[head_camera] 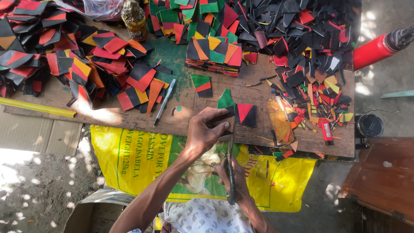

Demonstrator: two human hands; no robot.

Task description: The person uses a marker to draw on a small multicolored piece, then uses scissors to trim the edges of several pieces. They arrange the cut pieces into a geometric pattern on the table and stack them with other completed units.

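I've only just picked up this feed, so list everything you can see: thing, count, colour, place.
Cut pieces: too many to count, black, red, orange, green; heaped across the board's far side.
Stacked pieces: one pile, mixed colours, board centre.
Dark scraps: heap, mostly black, far right.
Wooden board: one, brown with green paint.
Pen: one, grey, left of centre.
Bottle: one, amber, top.
Red cylinder: one, right edge.
Yellow sack: one, hanging under the board.
Red-and-black piece: one, near edge.
Scissors: one pair, dark, in the right hand.
Left hand: presses a black piece at the board's edge.
Right hand: grips the scissors below the board.
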